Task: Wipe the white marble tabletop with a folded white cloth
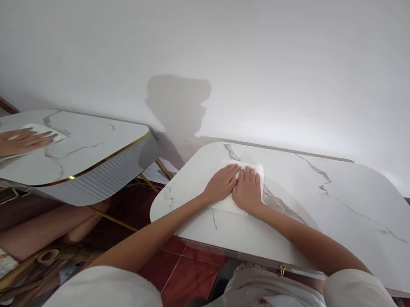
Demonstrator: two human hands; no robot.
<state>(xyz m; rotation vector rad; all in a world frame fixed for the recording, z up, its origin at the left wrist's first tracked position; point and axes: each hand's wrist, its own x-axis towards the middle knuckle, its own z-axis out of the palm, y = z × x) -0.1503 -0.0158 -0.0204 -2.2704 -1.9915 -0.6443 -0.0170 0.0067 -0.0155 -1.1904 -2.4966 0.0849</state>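
A white cloth lies flat on the white marble-patterned table, towards its left end. My left hand rests flat on the cloth's left part, fingers stretched out and pointing away from me. Beside it, touching at the thumb side, my right hand presses flat on the cloth's right part, its fingers extended too. Neither hand is closed around the cloth. The palms hide much of its middle.
On the left, another person's hand lies on a white cloth on a second marble-patterned table with a gold edge. A gap separates the tables above the red tiled floor. Behind both stands a white wall.
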